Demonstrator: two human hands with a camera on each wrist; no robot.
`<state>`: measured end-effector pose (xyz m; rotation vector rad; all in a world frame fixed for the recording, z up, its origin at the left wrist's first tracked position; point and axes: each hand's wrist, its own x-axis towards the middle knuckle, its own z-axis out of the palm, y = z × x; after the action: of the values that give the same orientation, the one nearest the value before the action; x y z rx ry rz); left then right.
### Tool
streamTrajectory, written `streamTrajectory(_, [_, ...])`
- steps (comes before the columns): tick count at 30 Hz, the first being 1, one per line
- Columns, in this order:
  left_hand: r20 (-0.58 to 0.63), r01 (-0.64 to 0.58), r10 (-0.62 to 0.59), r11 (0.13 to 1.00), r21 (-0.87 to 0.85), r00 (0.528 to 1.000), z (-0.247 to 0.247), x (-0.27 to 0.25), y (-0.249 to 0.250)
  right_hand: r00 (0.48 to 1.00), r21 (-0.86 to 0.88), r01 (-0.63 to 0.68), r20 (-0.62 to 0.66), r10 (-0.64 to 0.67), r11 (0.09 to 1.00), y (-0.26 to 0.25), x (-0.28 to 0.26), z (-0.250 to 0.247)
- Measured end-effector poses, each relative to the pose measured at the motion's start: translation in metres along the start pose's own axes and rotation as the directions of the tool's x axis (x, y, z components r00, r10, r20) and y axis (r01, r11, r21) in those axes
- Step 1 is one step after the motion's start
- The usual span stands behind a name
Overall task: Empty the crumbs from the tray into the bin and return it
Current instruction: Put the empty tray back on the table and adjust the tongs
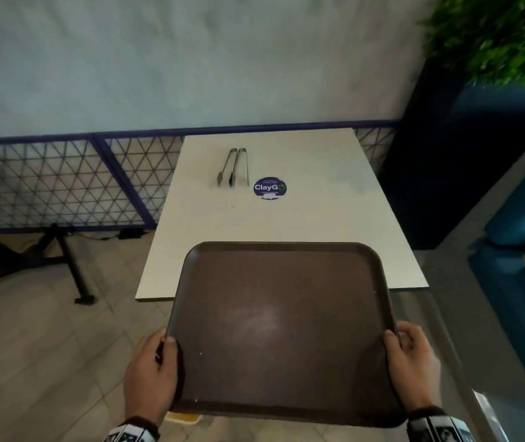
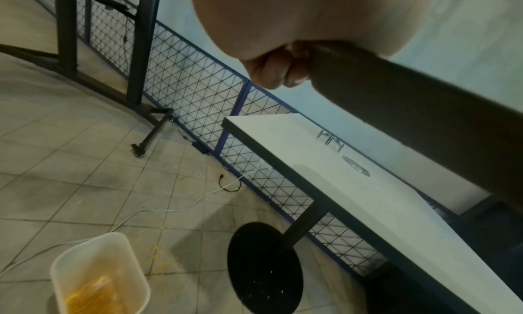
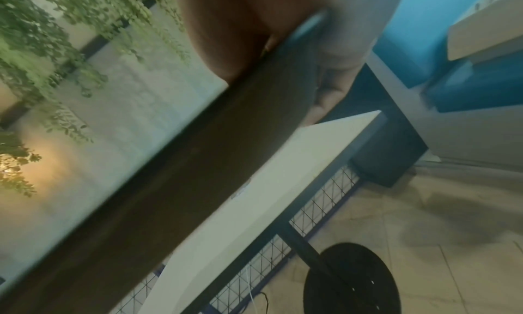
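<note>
The left hand (image 1: 149, 374) and right hand (image 1: 412, 365) each grip a side rim of the brown plastic tray (image 1: 281, 330), thumbs on top and fingers (image 2: 278, 72) curled underneath. The tray is a flat rounded rectangle with a matte, faintly scuffed surface; it is held roughly level in the air, its far edge over the near edge of the smooth white counter (image 1: 286, 218). Metal tongs (image 1: 232, 167) lie on the counter beside a round purple sticker (image 1: 270, 187). On the tiled floor (image 2: 70, 173), a translucent plastic bin (image 2: 99, 274) holds yellow crumbs.
</note>
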<state>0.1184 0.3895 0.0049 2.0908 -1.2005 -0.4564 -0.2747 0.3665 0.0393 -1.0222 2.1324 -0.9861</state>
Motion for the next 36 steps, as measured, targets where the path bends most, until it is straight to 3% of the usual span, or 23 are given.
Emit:
streamTrajectory(14, [0.157,-0.108,0.109,0.994,-0.016,0.982,0.08,0.134,0.057,0.999,-0.197,0.005,-0.043,-0.014,0.98,-0.065,0.138,0.042])
streamTrajectory(26, [0.406,-0.071,0.04,0.996,0.061,0.913,0.145,0.256,0.112,0.998,-0.315,0.036,0.055,-0.019,0.949,-0.094,0.26,0.078])
streamTrajectory(36, [0.424,-0.053,-0.063,0.965,0.256,0.903,0.22,0.317,0.162,0.986,-0.42,-0.082,0.1,0.136,0.904,-0.084,0.372,0.098])
